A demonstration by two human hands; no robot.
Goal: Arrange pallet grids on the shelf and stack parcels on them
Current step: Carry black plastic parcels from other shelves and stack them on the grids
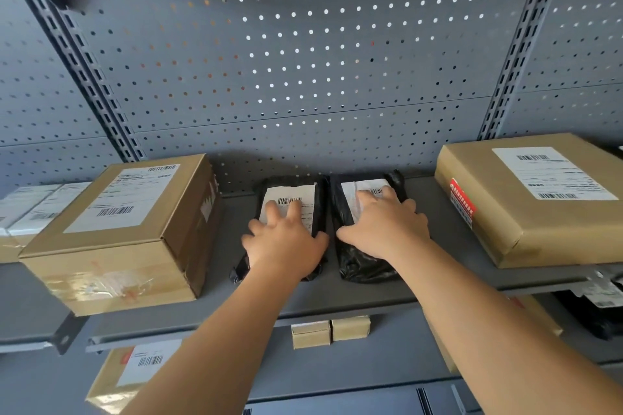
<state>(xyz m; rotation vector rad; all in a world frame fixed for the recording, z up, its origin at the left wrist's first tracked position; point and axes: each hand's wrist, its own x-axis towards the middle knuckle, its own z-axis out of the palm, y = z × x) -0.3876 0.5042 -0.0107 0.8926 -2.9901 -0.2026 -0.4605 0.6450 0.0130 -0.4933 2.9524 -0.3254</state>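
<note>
Both your hands are pressing flat, fingers spread: your left hand [285, 239] on the left black parcel [290, 212], your right hand [384, 229] on the right black parcel [360, 246]. These are lying side by side, touching, mid-shelf [371, 296] near its back edge, between two cardboard boxes. They are looking soft, light and slippery, so you are better gripping the long sides.

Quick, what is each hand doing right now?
Left hand: open, fingers spread, flat on the left black parcel.
Right hand: open, flat on the right black parcel.
Neither is lifting anything.
</note>
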